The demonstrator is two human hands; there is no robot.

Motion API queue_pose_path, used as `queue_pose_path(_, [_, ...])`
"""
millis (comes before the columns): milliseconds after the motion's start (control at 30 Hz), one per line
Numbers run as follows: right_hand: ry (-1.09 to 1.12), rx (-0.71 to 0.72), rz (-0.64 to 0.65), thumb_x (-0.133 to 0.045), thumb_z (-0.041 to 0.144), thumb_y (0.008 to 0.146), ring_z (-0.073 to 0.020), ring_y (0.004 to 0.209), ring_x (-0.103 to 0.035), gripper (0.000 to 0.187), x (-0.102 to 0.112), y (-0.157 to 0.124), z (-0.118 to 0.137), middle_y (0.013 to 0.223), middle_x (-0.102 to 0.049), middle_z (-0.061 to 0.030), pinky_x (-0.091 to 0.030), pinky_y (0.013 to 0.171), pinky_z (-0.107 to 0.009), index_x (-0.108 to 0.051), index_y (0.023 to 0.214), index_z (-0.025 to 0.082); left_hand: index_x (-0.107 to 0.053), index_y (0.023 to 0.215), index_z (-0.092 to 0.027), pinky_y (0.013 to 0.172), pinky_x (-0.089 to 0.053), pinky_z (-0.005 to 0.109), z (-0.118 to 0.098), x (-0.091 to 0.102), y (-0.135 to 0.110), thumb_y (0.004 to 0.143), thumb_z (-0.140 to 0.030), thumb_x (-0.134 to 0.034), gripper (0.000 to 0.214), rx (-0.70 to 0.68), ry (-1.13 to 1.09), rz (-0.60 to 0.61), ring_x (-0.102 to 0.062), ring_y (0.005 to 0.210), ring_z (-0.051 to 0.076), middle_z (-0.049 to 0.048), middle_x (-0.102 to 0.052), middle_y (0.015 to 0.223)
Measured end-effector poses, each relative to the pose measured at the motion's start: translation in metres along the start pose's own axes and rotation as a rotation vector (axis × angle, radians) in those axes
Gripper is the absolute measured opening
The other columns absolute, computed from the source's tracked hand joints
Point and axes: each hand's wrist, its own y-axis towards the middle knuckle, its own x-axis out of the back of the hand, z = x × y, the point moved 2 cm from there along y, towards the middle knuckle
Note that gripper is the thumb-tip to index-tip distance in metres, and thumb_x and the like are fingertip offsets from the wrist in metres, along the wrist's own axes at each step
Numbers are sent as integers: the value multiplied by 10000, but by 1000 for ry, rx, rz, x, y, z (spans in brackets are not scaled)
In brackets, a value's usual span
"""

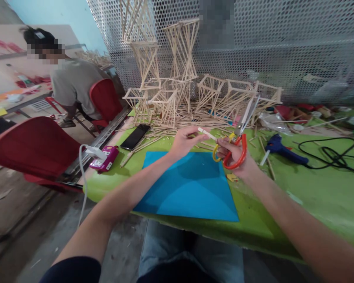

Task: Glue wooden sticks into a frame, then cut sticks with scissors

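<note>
My left hand (184,143) is closed in a pinch at a short white stick (208,133), which has a small dark mark near its far end. My right hand (234,155) grips scissors (240,127) by their orange and yellow handles, with the blades pointing up and away. The right fingertips also touch the near end of the stick. Both hands are above a blue sheet (191,184) lying on the green table (321,200). Exactly how the left fingers press on the stick is partly hidden.
Towers of thin wooden sticks (181,51) stand behind a heap of loose sticks (194,118). A phone (135,137) and purple power socket (108,159) lie left. A blue glue gun (286,151) with black cable lies right. A person (76,82) sits beyond red chairs (38,149).
</note>
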Motion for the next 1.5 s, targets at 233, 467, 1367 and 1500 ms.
queue_pose_path(233, [105, -124, 26, -1057, 384, 549, -58, 506, -297, 633, -7, -6, 3, 615, -369, 103, -310, 435, -226, -471, 732, 231, -860, 982, -194, 949, -587, 329, -5, 6, 3, 808, -480, -874, 335, -24, -73, 84, -756, 1030, 207, 82, -822, 1069])
queue_pose_path(467, [43, -114, 4, -1003, 559, 638, -52, 515, -295, 570, -3, -5, 1, 745, -632, 25, -297, 412, -211, -572, 789, 217, -872, 953, -197, 939, -615, 342, -23, 14, 4, 810, -485, -888, 321, 29, 8, 158, -762, 1047, 230, 100, -827, 1078])
queue_pose_path(1367, [-278, 70, 281, -968, 471, 707, -164, 682, -643, 514, -6, -16, 16, 858, -698, 8, -551, 634, -340, -531, 869, 254, -793, 1084, -130, 879, -628, 337, 6, 4, -6, 752, -473, -951, 503, 565, -235, 788, -767, 939, 193, 116, -806, 1074])
queue_pose_path(1500, [-230, 111, 86, -994, 483, 656, -141, 667, -612, 554, -3, -11, 16, 874, -705, -2, -465, 542, -291, -534, 853, 246, -637, 1064, -156, 795, -589, 285, -4, -9, -12, 976, -537, -723, 401, 503, -209, 752, -755, 927, 170, 79, -734, 1049])
